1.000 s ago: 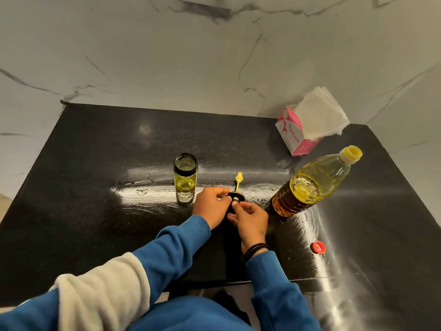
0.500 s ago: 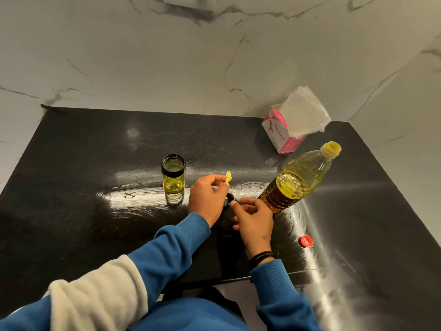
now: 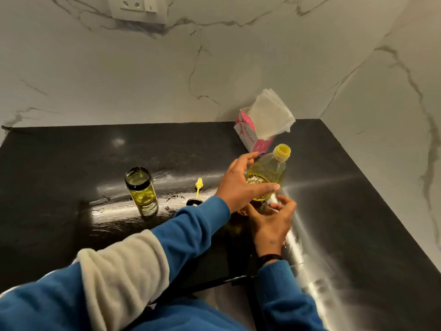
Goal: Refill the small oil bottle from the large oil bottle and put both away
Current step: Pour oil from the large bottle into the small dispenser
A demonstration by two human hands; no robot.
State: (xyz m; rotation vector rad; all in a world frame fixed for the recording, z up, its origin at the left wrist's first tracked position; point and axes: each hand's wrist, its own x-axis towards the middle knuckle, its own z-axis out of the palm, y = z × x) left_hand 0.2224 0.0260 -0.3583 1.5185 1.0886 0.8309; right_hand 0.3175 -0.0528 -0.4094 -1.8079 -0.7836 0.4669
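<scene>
The large oil bottle (image 3: 274,168) stands uncapped at centre right of the black counter (image 3: 71,158), with yellow oil inside. My left hand (image 3: 238,185) reaches around its middle, thumb across the front and fingers spread behind. My right hand (image 3: 272,218) grips its lower body with curled fingers. The small glass oil bottle (image 3: 141,189) stands open to the left, partly filled. Its black lid with the yellow spout (image 3: 196,195) lies on the counter between the two bottles, apart from both hands.
A pink tissue box (image 3: 253,137) with white napkins sticking out stands at the back, just behind the large bottle. Marble walls close the back and the right side. A wall socket (image 3: 137,8) sits high on the back wall.
Both hands let go of the spout lid, which now lies on the counter. They moved right onto the large bottle. The red cap is out of sight now.
</scene>
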